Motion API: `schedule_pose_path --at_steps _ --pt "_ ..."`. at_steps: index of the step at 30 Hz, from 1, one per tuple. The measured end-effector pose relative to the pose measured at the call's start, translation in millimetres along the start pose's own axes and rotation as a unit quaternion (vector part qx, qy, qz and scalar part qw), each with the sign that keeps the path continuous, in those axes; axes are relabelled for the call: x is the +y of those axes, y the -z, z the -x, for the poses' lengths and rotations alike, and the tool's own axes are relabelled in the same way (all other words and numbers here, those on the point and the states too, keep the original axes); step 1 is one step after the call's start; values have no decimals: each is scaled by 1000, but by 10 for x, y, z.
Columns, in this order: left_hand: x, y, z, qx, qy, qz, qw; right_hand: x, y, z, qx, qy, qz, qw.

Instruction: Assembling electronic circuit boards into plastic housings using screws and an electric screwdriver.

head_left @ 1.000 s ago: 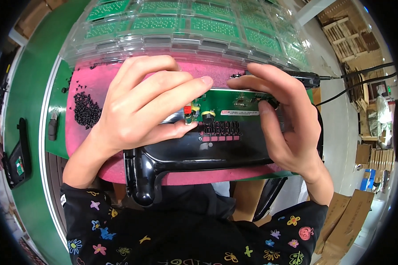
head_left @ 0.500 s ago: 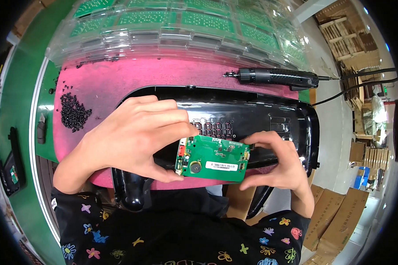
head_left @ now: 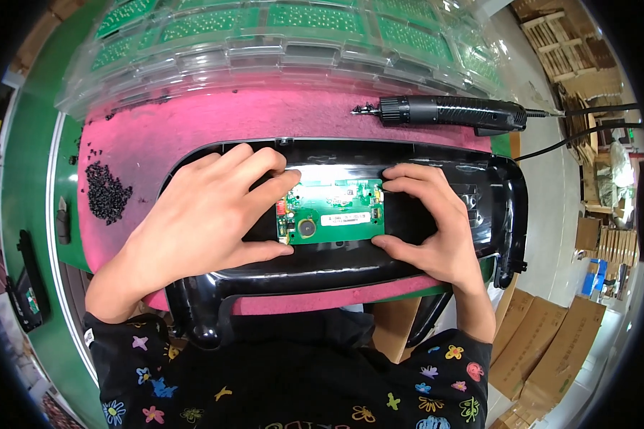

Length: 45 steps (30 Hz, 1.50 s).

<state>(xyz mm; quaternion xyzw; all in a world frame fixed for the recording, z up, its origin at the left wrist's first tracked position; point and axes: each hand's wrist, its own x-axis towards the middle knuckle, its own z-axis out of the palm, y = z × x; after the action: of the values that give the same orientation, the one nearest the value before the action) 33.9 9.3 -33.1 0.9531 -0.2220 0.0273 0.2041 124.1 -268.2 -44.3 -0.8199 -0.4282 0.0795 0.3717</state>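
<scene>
The green circuit board (head_left: 336, 193) is held between the two hands, by its two short ends. By the left hand (head_left: 204, 211), the left end is gripped: the thumb and the forefinger are spread about as wide as the board, with the forefinger at the far corner and the thumb at the near corner. By the right hand (head_left: 440, 222), the right end is taken in the same manner, with the thumb and fingers opened into a wide arch. Both palms are turned inward, the wrists are bent toward each other, and the left fingers are curled.

The long axis of the board is laid from left to right, from one grip to the other. The face with the white label (head_left: 345, 219) is turned upward; the red component (head_left: 280, 207) is placed beside the left fingers, and the round component (head_left: 307, 228) just above the left thumb tip. Beneath the hands, the black housing (head_left: 322, 272) is stretched in the same direction. Whether the board is touching it cannot be told. Beyond the right hand, the electric screwdriver (head_left: 451, 112) is laid on the pink mat (head_left: 286, 111); to the left of the left hand, black screws (head_left: 107, 193) are heaped.
</scene>
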Motion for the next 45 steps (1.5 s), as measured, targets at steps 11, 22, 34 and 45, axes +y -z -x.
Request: schedule_pose_path --at_steps 11,22,34,45 --pt "13 1 -6 -12 8 -4 1000 13 -23 -23 -8 -3 12 1000" --pt "-11 -34 53 -1 8 -4 1000 -8 -39 -25 -12 -13 22 1000" --pt "-39 -6 126 -4 8 -12 1000 -199 590 -152 161 -104 319 928" --pt "-61 -43 162 24 -21 -19 999 92 534 -705 392 7 -94 915"
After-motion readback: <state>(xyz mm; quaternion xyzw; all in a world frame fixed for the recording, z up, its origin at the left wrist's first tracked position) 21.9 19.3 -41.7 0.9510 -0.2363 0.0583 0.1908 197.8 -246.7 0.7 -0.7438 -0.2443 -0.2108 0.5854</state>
